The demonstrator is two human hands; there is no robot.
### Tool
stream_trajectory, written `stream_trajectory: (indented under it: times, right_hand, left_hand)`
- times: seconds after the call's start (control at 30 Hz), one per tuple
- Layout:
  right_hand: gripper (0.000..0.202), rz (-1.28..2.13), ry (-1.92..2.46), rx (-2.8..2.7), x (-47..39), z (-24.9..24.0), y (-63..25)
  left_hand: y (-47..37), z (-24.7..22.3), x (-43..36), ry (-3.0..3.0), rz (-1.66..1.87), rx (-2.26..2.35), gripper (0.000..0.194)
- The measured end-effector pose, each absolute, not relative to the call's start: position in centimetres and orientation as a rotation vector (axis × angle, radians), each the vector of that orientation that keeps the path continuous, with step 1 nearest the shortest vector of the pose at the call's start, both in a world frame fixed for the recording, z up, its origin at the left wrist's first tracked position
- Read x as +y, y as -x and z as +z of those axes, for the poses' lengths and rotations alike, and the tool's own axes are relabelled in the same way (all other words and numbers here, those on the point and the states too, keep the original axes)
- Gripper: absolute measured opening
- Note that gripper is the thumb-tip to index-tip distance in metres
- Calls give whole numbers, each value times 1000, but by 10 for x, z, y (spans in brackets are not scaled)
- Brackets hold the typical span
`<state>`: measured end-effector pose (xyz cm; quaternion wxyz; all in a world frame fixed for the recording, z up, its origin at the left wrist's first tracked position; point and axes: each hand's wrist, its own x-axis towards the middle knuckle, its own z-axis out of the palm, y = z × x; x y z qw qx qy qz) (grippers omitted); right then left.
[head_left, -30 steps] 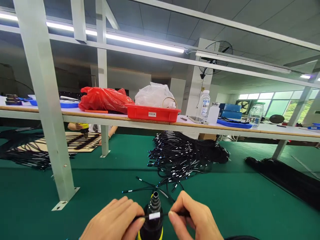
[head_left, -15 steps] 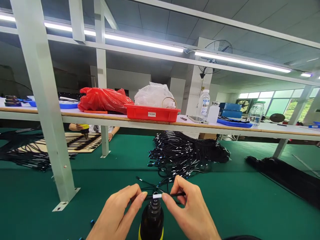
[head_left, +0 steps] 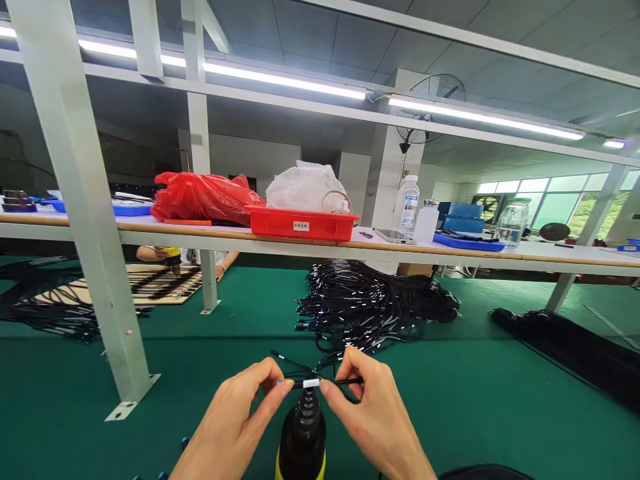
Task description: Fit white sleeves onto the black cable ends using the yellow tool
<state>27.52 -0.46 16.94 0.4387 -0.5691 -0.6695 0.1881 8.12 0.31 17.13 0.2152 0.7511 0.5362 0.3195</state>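
Head view: green felt bench (head_left: pixel 480 413) under left hand (head_left: pixel 240 413) and right hand (head_left: pixel 370 413), both pinching white-labelled cable (head_left: pixel 320 383); red tray's (head_left: pixel 303 223) label beyond them unreadable.

A thin black wire (head_left: pixel 345 381) bears a small white sleeve (head_left: pixel 311 383). Near it stands a black ribbed tool nozzle (head_left: pixel 303 427) with a yellow band at its base. The table's felt cover (head_left: pixel 450 400) is plain deep green. The far heap of cables (head_left: pixel 370 300) is black, flecked with white and blue. On the pale shelf sit a bright red plastic tray (head_left: pixel 303 224), a red crumpled bag (head_left: pixel 203 198) and a blue flat tray (head_left: pixel 467 243).
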Motion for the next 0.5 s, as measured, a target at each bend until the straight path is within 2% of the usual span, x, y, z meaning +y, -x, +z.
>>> stream_trajectory:
  times: [0.5]
  right_hand:
    - [20,411,1377,-1645,-5,170,-276]
  left_hand:
    - [-81,174,1,-2108,914,1481,35]
